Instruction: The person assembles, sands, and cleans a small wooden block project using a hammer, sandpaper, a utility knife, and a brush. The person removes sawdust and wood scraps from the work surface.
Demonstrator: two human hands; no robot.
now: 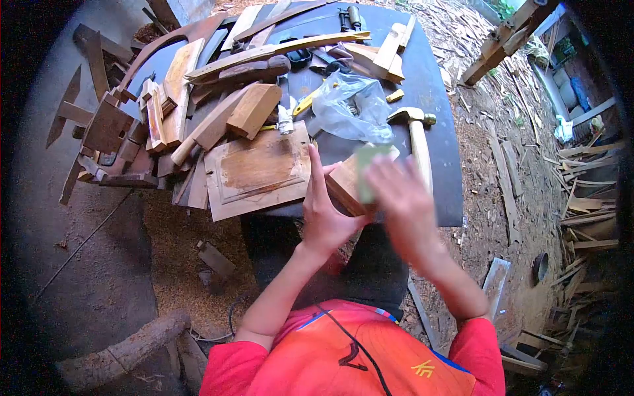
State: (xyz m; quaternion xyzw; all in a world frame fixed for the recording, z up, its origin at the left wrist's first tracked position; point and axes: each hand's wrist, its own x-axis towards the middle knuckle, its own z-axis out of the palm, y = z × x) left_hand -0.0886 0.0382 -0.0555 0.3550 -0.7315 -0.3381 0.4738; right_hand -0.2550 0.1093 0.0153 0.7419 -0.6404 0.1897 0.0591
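So the big thing here is the dark desk (447,165), piled with wood offcuts along its far and left parts. Next down is a flat wooden panel (261,155) lying near the front edge, left of the action. Then there's a crumpled clear plastic bag (353,105) beyond the hands, and a hammer (419,142) off to the right, head pointing away.

Hands next: the left hand (330,214) is wrapped loosely around the side and near end of a wooden block (345,179), thumb at the near end, index finger sticking up. That block sits right at the desk's front edge. The right hand (399,191) is pretty blurry, but it's holding a green pad (364,177) against the block's top.

My guess: the block's solid, stiff, moderately light and hard to break, maybe slippery if dusty. I'd grab it by the sides, fingers clear of the top. Pad looks thin and bendy, so hold it flat.
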